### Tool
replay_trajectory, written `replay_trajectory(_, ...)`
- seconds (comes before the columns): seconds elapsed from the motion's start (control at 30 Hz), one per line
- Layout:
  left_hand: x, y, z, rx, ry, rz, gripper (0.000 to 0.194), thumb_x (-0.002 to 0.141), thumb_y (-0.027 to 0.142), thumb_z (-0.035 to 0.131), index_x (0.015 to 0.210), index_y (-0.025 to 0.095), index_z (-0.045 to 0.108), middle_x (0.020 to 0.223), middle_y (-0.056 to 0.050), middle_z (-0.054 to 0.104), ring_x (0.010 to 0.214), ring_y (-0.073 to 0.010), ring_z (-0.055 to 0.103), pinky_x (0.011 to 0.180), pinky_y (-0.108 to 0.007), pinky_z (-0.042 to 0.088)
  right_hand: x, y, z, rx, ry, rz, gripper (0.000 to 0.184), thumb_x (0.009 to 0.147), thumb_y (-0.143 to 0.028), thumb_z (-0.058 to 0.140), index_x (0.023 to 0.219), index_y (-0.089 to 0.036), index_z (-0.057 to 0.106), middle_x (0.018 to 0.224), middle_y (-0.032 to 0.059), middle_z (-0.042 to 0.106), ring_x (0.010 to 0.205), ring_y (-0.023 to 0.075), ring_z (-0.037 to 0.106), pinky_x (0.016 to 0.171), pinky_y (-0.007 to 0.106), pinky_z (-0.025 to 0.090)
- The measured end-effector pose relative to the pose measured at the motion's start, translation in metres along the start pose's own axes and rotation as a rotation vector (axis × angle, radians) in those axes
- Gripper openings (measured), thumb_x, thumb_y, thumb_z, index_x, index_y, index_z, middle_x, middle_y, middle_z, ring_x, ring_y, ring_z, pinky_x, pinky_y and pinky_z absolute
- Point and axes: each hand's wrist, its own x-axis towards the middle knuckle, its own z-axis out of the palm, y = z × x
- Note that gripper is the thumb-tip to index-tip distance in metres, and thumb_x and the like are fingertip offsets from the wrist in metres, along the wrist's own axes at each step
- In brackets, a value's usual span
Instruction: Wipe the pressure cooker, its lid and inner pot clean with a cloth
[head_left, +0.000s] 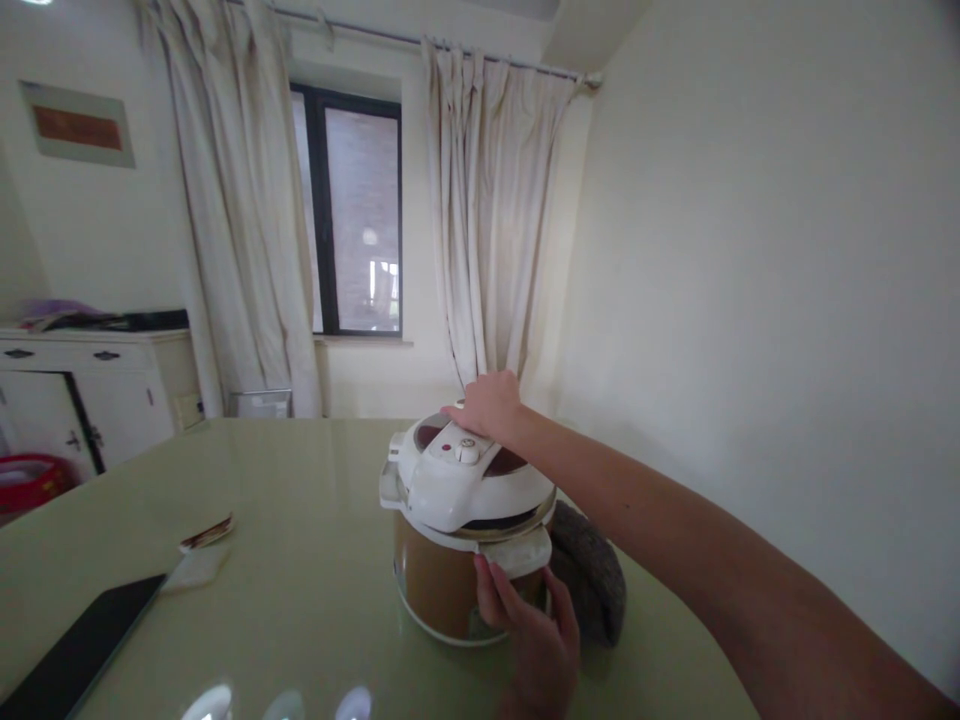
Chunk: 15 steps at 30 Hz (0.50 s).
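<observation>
An electric pressure cooker [431, 575] with a tan body and a white lid [435, 487] stands upright on the table in front of me. My right hand [491, 402] is closed over the handle on top of the lid, my arm reaching in from the right. Lower down, my left hand [540, 635] grips the white side handle [517, 553] on the near side, its fingers and thumb reaching up to its underside. The lid lies on the body; whether it is locked I cannot tell. Part of the top handle is hidden under my right hand.
A dark grey cloth-like bundle [596, 575] lies against the cooker's right side. On the glossy green table [300, 560] are a dark flat slab [82, 645] and a small brown-and-white item [206, 535]. Behind are a white cabinet [124, 385], curtains and a window.
</observation>
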Motion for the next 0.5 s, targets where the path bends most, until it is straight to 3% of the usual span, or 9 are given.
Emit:
replay_trajectory(0.13,-0.002,0.000,0.000,-0.005,-0.033,0.017,0.101,0.088,0.006,0.067,0.168,0.008,0.005,0.172,-0.026,0.010,0.161,-0.0333,0.017,0.129,-0.047,0.031,0.005,-0.002,0.001,-0.044,0.014,0.047,0.067,0.098,-0.069,0.043,0.118,-0.016,0.079,0.122,0.0233,0.075,0.114,0.0387,0.070,0.088,0.049,0.053)
replay_trajectory(0.27,-0.003,-0.011,-0.017,-0.029,-0.132,0.059,0.097,0.090,0.010,0.065,0.168,0.009,0.008,0.170,-0.026,0.018,0.157,-0.0348,0.026,0.121,-0.048,0.042,0.009,-0.003,0.002,-0.022,0.004,0.058,0.069,0.097,-0.070,0.043,0.121,-0.015,0.078,0.123,0.0248,0.074,0.115,0.0396,0.069,0.088,0.050,0.053)
replay_trajectory(0.4,0.015,-0.040,-0.051,-0.034,-0.222,0.163,0.084,0.091,0.013,0.066,0.166,0.017,0.029,0.155,-0.021,0.045,0.141,-0.0331,0.049,0.111,-0.047,0.049,0.011,-0.007,-0.001,-0.014,-0.058,0.088,0.069,0.096,-0.070,0.046,0.121,-0.014,0.078,0.125,0.0258,0.073,0.116,0.0410,0.069,0.088,0.051,0.054)
replay_trajectory(0.5,0.052,-0.076,-0.074,-0.048,-0.189,0.186,0.071,0.092,0.018,0.068,0.158,0.020,0.042,0.145,-0.017,0.053,0.135,-0.0308,0.053,0.110,-0.045,0.047,0.010,-0.002,-0.005,0.036,-0.062,0.033,0.074,0.095,-0.074,0.044,0.122,-0.013,0.077,0.127,0.0270,0.072,0.120,0.0423,0.067,0.091,0.052,0.053)
